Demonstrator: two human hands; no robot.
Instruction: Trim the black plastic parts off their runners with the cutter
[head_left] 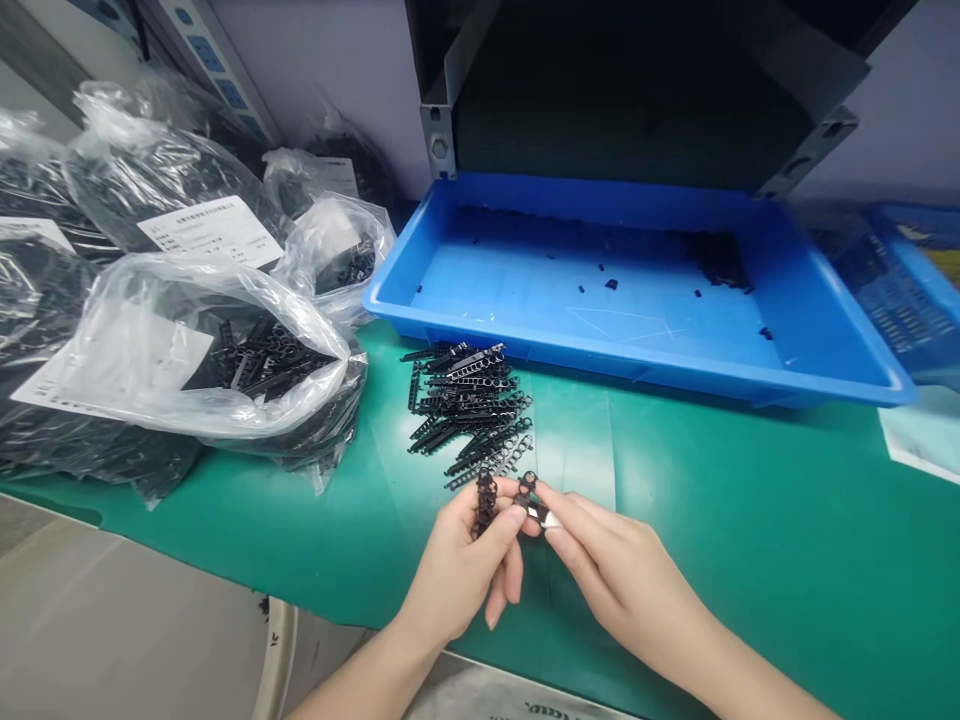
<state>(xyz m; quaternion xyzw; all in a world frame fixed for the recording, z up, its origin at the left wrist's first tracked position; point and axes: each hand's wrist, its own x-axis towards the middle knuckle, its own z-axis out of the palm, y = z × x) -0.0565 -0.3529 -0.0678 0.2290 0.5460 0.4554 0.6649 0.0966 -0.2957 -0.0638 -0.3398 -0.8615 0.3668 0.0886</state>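
"What do the fingers hold?"

"From my feed, at lower centre of the frame, the left hand [454, 565] pinches a small black plastic piece with ring-shaped ends [527, 486] and has a bunch of black ringed plastic strips [486, 505] tucked between thumb and forefinger. The right hand [637, 570] closes thumb and forefinger on the same piece, from the right."

"And farther out?"

"Just above the hands I see a loose pile of slim black plastic strips [472, 400] on the smooth green tabletop [750, 500]. A shallow blue plastic tray [675, 385] spans the upper right, with dark scraps inside. At left, an open clear plastic bag [225, 415] holds more strips."

"What could go wrong?"

"I'd worry about the bunch: if my left fingers loosen to turn the piece, strips could slide out. Pressing hard on the rings might bend or snap them, and tangled strips could drag neighbours along."

"What can't you make out?"

"Fingers cover much of the piece. I can't tell whether the white patch beside the right thumb belongs to it or is something separate. Both forearms are cut off below, and the label print is too small for me."
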